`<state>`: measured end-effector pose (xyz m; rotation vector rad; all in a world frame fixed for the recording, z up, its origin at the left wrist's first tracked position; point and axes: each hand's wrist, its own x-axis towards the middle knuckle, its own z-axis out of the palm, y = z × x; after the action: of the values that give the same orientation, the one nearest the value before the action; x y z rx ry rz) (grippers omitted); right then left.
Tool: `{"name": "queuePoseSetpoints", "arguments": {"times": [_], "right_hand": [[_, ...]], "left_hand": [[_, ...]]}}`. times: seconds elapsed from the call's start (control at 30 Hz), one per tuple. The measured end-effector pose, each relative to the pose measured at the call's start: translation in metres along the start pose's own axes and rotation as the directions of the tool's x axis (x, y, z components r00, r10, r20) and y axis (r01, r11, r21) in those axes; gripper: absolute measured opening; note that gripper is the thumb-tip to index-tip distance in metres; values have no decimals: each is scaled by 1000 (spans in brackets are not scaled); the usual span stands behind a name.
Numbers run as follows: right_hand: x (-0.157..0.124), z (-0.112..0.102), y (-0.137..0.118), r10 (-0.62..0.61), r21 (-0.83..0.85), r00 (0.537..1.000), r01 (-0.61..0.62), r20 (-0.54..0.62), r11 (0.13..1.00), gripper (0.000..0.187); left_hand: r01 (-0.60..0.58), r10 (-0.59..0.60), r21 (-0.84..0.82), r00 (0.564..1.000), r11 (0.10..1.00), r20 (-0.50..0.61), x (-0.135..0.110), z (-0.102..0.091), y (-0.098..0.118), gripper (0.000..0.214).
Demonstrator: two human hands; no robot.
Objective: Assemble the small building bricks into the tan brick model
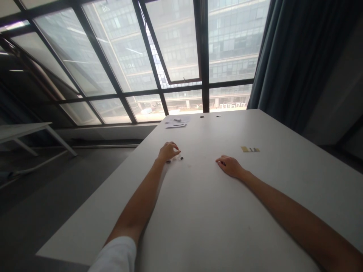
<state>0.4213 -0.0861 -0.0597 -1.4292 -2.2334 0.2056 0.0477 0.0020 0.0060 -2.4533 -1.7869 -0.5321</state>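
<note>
My left hand hovers low over the white table, thumb and forefinger curved together in a pinch. Anything between those fingertips is too small to make out. Just below it lie a small dark piece and another dark piece, with pale bits between them. To the right, my right hand rests on the tabletop, fingers curled in and thumb close to the forefinger. Whatever it may hold is hidden. Beyond the right hand is a flat yellowish strip with small grey pieces on it.
Papers with a small item on top lie at the table's far left corner. A dark round disc and a small dark object sit near the far edge. Windows stand behind, a dark curtain at right, another table at left.
</note>
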Motion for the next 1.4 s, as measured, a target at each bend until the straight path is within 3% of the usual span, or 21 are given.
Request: {"name": "queuePoseSetpoints", "arguments": {"times": [0.2,0.33,0.5,0.63,0.77,0.93,1.4], "right_hand": [[0,-1,-2,7,1,1000,-7,3,1000,26],[0,-1,-2,6,9,1000,-6,2,1000,26],[2,1,1,-3,50,1000,4,-23,999,25],[6,2,6,-1,217,998,16,-68,976,25],[11,2,5,3,441,994,47,-113,896,30],[15,3,-2,22,618,996,37,-88,785,37],[12,-2,-2,11,682,999,-31,34,731,40]], "left_hand": [[-156,149,-83,986,984,-78,-1,-16,55,15],[-304,294,-95,950,948,-103,-7,-15,97,15],[-482,463,-153,875,863,-143,-23,12,138,9],[-526,479,-225,846,820,-232,-38,40,158,9],[-539,474,-258,836,802,-276,-46,51,169,10],[-566,491,-250,816,786,-304,-46,50,171,15],[-577,487,-227,800,785,-350,-47,50,171,9]]}}
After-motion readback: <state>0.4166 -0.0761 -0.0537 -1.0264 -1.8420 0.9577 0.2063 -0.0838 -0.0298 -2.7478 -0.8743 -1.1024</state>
